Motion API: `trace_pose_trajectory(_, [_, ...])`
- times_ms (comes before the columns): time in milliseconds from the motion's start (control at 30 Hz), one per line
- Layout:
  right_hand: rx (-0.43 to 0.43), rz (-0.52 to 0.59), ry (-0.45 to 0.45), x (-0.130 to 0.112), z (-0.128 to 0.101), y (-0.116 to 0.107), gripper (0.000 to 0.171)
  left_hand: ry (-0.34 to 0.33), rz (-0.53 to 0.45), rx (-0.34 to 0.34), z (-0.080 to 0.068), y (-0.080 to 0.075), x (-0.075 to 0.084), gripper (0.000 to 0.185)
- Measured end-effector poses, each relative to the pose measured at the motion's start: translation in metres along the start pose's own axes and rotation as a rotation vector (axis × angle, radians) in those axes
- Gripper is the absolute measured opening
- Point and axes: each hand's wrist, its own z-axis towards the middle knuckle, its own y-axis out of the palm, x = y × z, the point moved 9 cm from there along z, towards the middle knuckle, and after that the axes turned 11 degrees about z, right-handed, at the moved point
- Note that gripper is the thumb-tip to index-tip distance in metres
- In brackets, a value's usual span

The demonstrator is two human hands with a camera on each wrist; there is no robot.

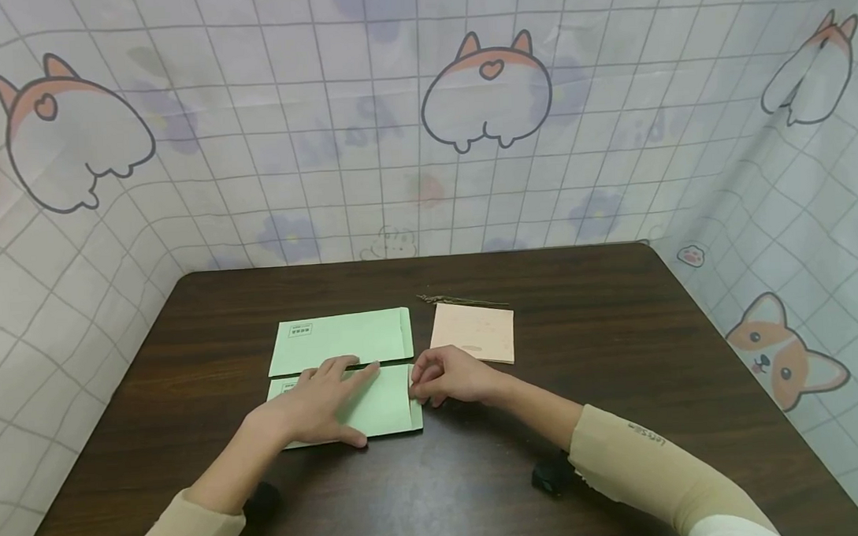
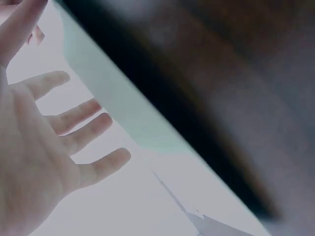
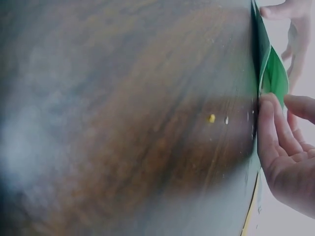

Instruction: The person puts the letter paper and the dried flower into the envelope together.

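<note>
A light green envelope (image 1: 386,407) lies near the middle of the dark table, its open end to the right. My left hand (image 1: 311,404), fingers spread, rests on its left half and hides part of the printed box there. At the right end my right hand (image 1: 456,375) pinches the envelope's flap edge between thumb and fingers. In the right wrist view the envelope's mouth (image 3: 276,76) gapes beside those fingertips and shows a darker green inside. Just behind it, a second green envelope (image 1: 346,342) lies flat, its printed box at the upper left.
Right of the far envelope lies a square peach paper stack (image 1: 474,329), with a thin dried sprig (image 1: 466,301) along its back edge. A small black object (image 1: 550,475) sits under the right forearm. A patterned white curtain (image 1: 368,144) stands behind the wooden table (image 1: 580,318).
</note>
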Motion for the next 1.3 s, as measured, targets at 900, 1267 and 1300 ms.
trace_pose_trajectory(900, [0.218, 0.153, -0.003, -0.013, 0.041, -0.06, 0.033, -0.068, -0.048, -0.009, 0.061, -0.018, -0.076, 0.082])
trace_pose_trajectory(1267, [0.252, 0.248, 0.064, -0.005, 0.068, -0.06, 0.035, -0.108, -0.088, -0.084, 0.073, -0.009, -0.088, 0.094])
trace_pose_trajectory(1300, [0.253, 0.255, 0.07, -0.004, 0.069, -0.06, 0.035, -0.105, -0.088, -0.085, 0.073, -0.009, -0.088, 0.094])
